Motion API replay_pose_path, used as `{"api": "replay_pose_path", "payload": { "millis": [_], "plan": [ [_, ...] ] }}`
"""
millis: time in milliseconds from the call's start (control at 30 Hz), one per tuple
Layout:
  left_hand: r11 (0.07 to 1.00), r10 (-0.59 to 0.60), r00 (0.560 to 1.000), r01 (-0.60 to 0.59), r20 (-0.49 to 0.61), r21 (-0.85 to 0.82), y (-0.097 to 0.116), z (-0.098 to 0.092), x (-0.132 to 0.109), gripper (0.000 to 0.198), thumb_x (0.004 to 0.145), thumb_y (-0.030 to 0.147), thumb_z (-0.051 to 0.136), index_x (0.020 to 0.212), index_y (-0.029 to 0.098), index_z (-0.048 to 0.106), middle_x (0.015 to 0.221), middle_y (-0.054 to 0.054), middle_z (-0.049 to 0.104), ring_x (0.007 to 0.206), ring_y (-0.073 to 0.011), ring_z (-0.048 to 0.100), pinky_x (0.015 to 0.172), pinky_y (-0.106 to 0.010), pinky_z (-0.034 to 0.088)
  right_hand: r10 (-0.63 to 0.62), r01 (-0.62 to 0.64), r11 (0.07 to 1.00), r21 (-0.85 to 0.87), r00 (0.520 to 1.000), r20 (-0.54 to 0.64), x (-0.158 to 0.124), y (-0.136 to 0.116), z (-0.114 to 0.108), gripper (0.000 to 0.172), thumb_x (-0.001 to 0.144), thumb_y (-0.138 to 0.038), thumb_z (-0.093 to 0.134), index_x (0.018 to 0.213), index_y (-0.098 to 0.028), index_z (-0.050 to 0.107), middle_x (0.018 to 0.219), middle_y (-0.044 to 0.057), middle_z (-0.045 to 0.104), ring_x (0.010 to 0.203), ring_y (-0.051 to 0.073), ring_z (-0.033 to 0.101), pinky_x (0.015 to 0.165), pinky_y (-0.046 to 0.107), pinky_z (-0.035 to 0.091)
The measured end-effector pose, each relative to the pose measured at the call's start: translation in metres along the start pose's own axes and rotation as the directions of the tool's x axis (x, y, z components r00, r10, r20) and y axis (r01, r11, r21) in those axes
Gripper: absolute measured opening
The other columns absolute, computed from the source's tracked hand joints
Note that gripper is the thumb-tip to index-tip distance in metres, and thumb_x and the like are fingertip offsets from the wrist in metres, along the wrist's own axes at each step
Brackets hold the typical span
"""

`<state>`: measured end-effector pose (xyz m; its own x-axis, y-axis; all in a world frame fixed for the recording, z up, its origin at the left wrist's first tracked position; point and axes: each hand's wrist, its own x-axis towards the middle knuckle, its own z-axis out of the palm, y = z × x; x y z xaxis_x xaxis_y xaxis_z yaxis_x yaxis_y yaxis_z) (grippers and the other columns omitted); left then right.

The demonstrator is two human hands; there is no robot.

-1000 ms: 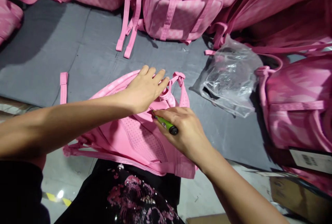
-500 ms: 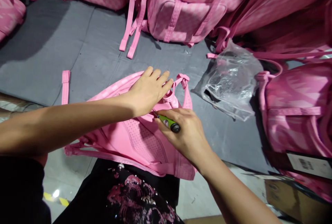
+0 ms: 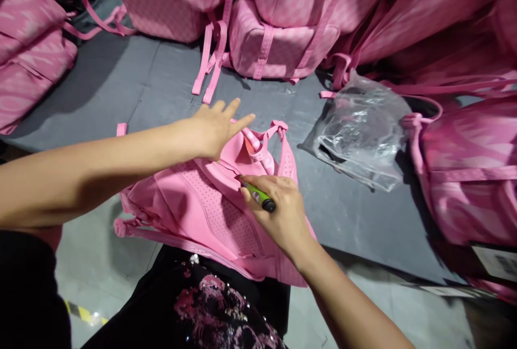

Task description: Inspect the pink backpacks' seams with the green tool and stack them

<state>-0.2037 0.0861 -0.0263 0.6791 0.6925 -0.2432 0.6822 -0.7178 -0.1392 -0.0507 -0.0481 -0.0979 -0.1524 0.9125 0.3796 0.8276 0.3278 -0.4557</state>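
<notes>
A pink backpack [image 3: 189,220] lies across the near edge of the grey table and over my lap, its perforated back panel facing up. My left hand [image 3: 216,128] rests on its far edge, fingers apart and stretched out, with nothing held. In my right hand [image 3: 278,203] is a short green pen-like tool [image 3: 257,196] with a black end, gripped between thumb and fingers. Its dark tip points left at a pink flap on the panel; I cannot tell whether it touches. A looped pink strap [image 3: 278,127] stands at the backpack's far right corner.
Pink checked backpacks [image 3: 283,50] line the back of the grey table [image 3: 161,85]. More pink bags stand at the left [image 3: 34,63] and right [image 3: 472,160]. A crumpled clear plastic bag [image 3: 363,133] lies right of my hands. A white label [image 3: 496,263] hangs at the lower right.
My left hand has shifted left and its fingers have spread wider, baring more of the backpack's panel. The right hand keeps its hold on the green tool. The view has tilted slightly.
</notes>
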Motion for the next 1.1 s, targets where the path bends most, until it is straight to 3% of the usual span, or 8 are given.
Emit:
{"api": "replay_pose_path", "payload": {
  "millis": [133,267,467,567,667,800,867,1100],
  "plan": [
    [1.000,-0.024,0.999,0.024,-0.029,-0.015,0.000,0.002,-0.010,0.132,0.070,0.023,0.083,0.159,0.029,-0.015,0.169,-0.021,-0.004,0.136,-0.0416,0.042,0.092,-0.043,0.051,-0.039,0.078,0.978,0.193,0.979,-0.200,0.004,-0.001,0.030,0.019,0.092,-0.024,0.062,0.107,-0.023,0.073,0.102,0.005,0.080,0.094,0.022,0.074,0.086,0.044,0.054],
    [0.998,-0.036,0.992,0.042,-0.125,0.050,0.011,0.013,-0.012,0.124,0.074,0.023,0.080,0.160,0.032,-0.010,0.168,-0.022,0.000,0.132,-0.0428,0.043,0.086,-0.044,0.054,-0.041,0.113,0.961,0.251,0.961,-0.273,0.009,-0.002,0.048,0.020,0.092,-0.023,0.063,0.108,-0.021,0.073,0.106,0.007,0.079,0.096,0.023,0.074,0.089,0.045,0.055],
    [0.996,-0.021,0.990,0.034,-0.142,0.088,0.008,0.020,-0.012,0.102,0.084,0.013,0.059,0.161,0.030,-0.005,0.163,-0.021,0.023,0.125,-0.0384,0.050,0.083,-0.041,0.054,-0.017,0.084,0.959,0.270,0.970,-0.242,0.008,0.003,0.045,0.021,0.092,-0.024,0.063,0.110,-0.023,0.074,0.104,0.006,0.080,0.090,0.024,0.075,0.087,0.045,0.055],
    [0.998,0.000,0.993,0.007,-0.115,0.055,0.002,0.015,-0.016,0.098,0.085,0.011,0.054,0.161,0.029,-0.005,0.167,-0.019,0.012,0.129,-0.0363,0.050,0.088,-0.040,0.053,-0.012,0.083,0.953,0.292,0.971,-0.238,0.008,0.002,0.043,0.021,0.092,-0.023,0.063,0.109,-0.021,0.073,0.102,0.006,0.080,0.088,0.023,0.075,0.086,0.045,0.055],
    [0.994,-0.113,0.993,0.114,0.013,-0.006,0.001,0.003,-0.018,0.108,0.081,0.011,0.062,0.161,0.032,-0.007,0.168,-0.021,-0.003,0.131,-0.0369,0.051,0.090,-0.039,0.052,0.002,0.069,0.951,0.302,0.974,-0.228,0.008,0.000,0.041,0.020,0.092,-0.023,0.063,0.109,-0.020,0.073,0.101,0.006,0.080,0.086,0.024,0.074,0.084,0.044,0.055],
    [0.984,-0.153,0.975,0.165,0.162,-0.063,0.000,-0.008,-0.015,0.112,0.079,0.009,0.064,0.160,0.033,-0.010,0.167,-0.026,0.001,0.120,-0.0294,0.062,0.084,-0.032,0.053,0.014,0.049,0.953,0.298,0.978,-0.206,0.006,0.002,0.037,0.020,0.092,-0.023,0.063,0.109,-0.020,0.073,0.096,0.005,0.080,0.081,0.023,0.073,0.081,0.042,0.054],
    [0.988,-0.116,0.981,0.129,0.154,-0.081,-0.002,-0.007,-0.013,0.111,0.080,0.008,0.062,0.160,0.033,-0.011,0.167,-0.024,0.008,0.115,-0.0254,0.065,0.084,-0.030,0.053,0.025,0.036,0.954,0.297,0.979,-0.201,0.005,0.004,0.037,0.021,0.092,-0.024,0.064,0.110,-0.021,0.073,0.096,0.005,0.080,0.081,0.023,0.073,0.080,0.042,0.054],
    [0.989,-0.041,0.998,0.047,0.046,-0.138,-0.012,0.008,-0.007,0.107,0.079,0.009,0.057,0.161,0.031,-0.008,0.163,-0.022,0.024,0.111,-0.0254,0.066,0.086,-0.032,0.052,0.096,-0.018,0.949,0.315,0.967,-0.234,0.018,-0.003,0.050,0.019,0.091,-0.029,0.065,0.105,-0.022,0.075,0.098,0.005,0.080,0.084,0.024,0.075,0.082,0.043,0.055]
  ]
}}
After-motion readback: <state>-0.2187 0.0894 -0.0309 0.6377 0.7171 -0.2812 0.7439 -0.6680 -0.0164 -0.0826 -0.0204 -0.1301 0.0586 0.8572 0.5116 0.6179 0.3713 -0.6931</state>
